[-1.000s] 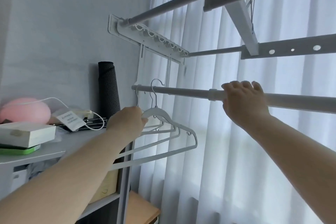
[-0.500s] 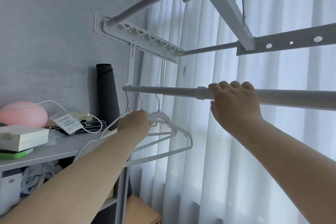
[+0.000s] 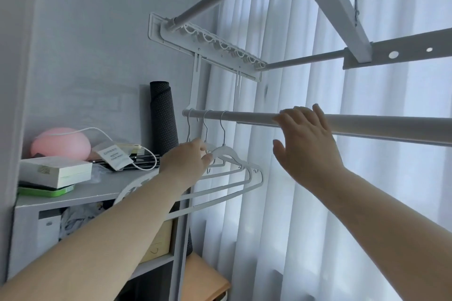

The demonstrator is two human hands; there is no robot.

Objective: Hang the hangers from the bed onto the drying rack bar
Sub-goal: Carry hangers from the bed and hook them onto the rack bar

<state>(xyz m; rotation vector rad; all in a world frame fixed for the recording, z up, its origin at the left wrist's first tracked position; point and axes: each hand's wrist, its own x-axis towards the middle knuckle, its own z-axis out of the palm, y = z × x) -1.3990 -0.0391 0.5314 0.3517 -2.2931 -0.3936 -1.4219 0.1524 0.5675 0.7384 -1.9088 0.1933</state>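
Presently: three white hangers (image 3: 227, 151) hooked on drying rack bar (image 3: 379, 127), wall end. Left hand (image 3: 186, 164) fingers curled round hanger necks. Right hand (image 3: 305, 146) fingers extended, tips touching bar.

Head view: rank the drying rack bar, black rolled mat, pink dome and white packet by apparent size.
1. drying rack bar
2. black rolled mat, partly hidden
3. pink dome, close to the mat's visible part, so unsure
4. white packet

1. Drying rack bar (image 3: 249, 118): smooth, pale, faint sheen.
2. Hangers (image 3: 223, 148): matt white, thin shiny wire hooks.
3. Curtain (image 3: 269, 239), four o'clock: sheer soft cloth.
4. Rolled mat (image 3: 162, 115), nine o'clock: dark, dotted, rough.
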